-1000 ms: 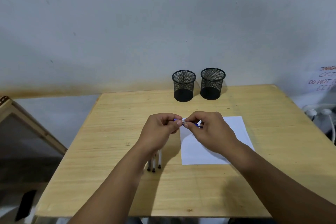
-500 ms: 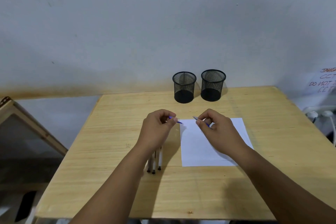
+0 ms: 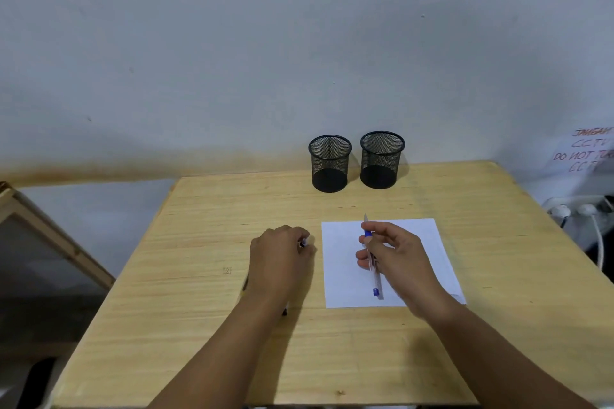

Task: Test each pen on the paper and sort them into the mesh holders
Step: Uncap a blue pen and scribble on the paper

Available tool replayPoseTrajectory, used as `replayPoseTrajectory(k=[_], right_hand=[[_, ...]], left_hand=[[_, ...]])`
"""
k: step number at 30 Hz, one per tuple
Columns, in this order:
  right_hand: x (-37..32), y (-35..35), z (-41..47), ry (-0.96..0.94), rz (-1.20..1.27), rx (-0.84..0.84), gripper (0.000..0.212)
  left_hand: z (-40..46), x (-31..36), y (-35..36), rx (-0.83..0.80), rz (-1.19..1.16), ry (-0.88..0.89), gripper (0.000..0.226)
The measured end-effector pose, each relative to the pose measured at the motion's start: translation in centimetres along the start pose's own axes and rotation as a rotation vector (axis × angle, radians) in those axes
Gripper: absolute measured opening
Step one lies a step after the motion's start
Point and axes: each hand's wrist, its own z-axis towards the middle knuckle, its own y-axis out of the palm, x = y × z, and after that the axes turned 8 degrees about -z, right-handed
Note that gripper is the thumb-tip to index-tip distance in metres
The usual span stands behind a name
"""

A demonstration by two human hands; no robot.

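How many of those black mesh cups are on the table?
2. Both stand at the far edge of the table, side by side but apart: the left mesh holder and the right mesh holder. Nothing seems to hide a third.

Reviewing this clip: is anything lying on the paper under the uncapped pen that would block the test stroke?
Nothing visible does. The right hand holds the pen over the paper, whose visible surface is bare. The left hand, gripping the cap, stays beside the sheet.

Black mesh holders (image 3: 355, 161); white paper (image 3: 342, 242); clear pen (image 3: 371, 259) with blue grip and end; pale yellow wood-grain worktop (image 3: 206, 325); grey-white wall (image 3: 299, 43).
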Motion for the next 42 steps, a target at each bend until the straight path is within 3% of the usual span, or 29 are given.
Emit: replayPoseTrajectory(k=[3, 7, 10, 13, 17, 24, 30, 37, 42], right_hand=[[0.4, -0.1, 0.0, -0.006, -0.079, 0.017, 0.027], [0.9, -0.3, 0.0, -0.013, -0.100, -0.002, 0.032], [0.9, -0.6, -0.2, -0.038, -0.075, -0.014, 0.035], [1.2, -1.1, -0.6, -0.064, -0.093, -0.027, 0.035], [1.7, -1.9, -1.0, -0.109, -0.149, -0.036, 0.037], [2.2, -3.0, -0.9, -0.132, -0.149, -0.032, 0.041], [1.8, -2.5, -0.7, -0.245, -0.154, 0.092, 0.023], [0.4, 0.1, 1.6, -0.134, 0.017, 0.082, 0.010], [0.0, 1.9, 3.1, -0.173, -0.157, 0.062, 0.016]], left_hand=[[-0.6, 0.1, -0.1, 0.025, 0.059, 0.009, 0.027], [-1.8, 0.4, 0.1, 0.038, 0.007, 0.085, 0.015], [-3.2, 0.7, 0.7, -0.040, -0.006, 0.210, 0.028], [-4.4, 1.1, 1.4, -0.132, 0.018, 0.240, 0.051], [-5.0, 1.5, 1.8, -0.216, 0.054, 0.248, 0.063], [-5.5, 1.5, 2.2, -0.236, 0.115, 0.295, 0.060], [-5.4, 1.4, 2.1, -0.251, 0.151, 0.320, 0.062], [-5.2, 1.3, 2.0, -0.244, 0.155, 0.337, 0.061], [-5.3, 1.0, 2.2, -0.216, 0.147, 0.368, 0.059]])
